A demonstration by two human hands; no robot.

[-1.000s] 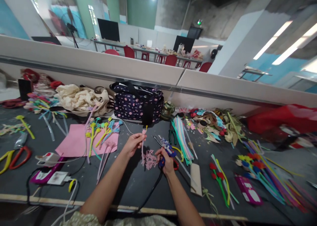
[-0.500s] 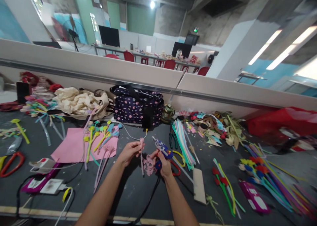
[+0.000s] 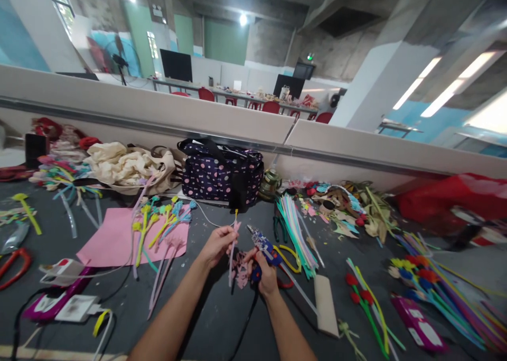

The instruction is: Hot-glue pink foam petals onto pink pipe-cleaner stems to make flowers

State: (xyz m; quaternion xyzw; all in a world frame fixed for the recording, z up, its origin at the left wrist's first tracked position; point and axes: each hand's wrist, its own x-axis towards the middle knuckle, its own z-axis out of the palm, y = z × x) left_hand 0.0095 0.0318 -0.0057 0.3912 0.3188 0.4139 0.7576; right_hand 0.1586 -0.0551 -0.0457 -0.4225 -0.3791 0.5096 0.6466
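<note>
My left hand (image 3: 219, 245) pinches a thin pale-pink pipe cleaner (image 3: 231, 271) between thumb and fingertips. The stem stands nearly upright, with a small pink tip above the fingers. In my right hand (image 3: 265, 279) is a blue hot glue gun (image 3: 267, 249), its metal nozzle pointing up and left, a short gap from the pipe cleaner. A cluster of pink cut-out pieces (image 3: 241, 271) sits between the hands, close to the right fingers; whether those fingers touch it, I cannot tell. A black cord runs from the glue gun toward the near edge.
A pink sheet (image 3: 106, 242) bears pipe-cleaner flowers (image 3: 146, 218) at left. Behind stands a dark patterned bag (image 3: 209, 173). Right of the glue gun are pliers (image 3: 279, 226), a pipe-cleaner bundle (image 3: 295, 234), a beige block (image 3: 327, 305) and red flowers (image 3: 358, 290). A power strip (image 3: 43, 304) lies left.
My view has shifted slightly. Both hands sit a little farther right in the picture, still holding the pipe cleaner and the glue gun. Nothing was taken up or let go.
</note>
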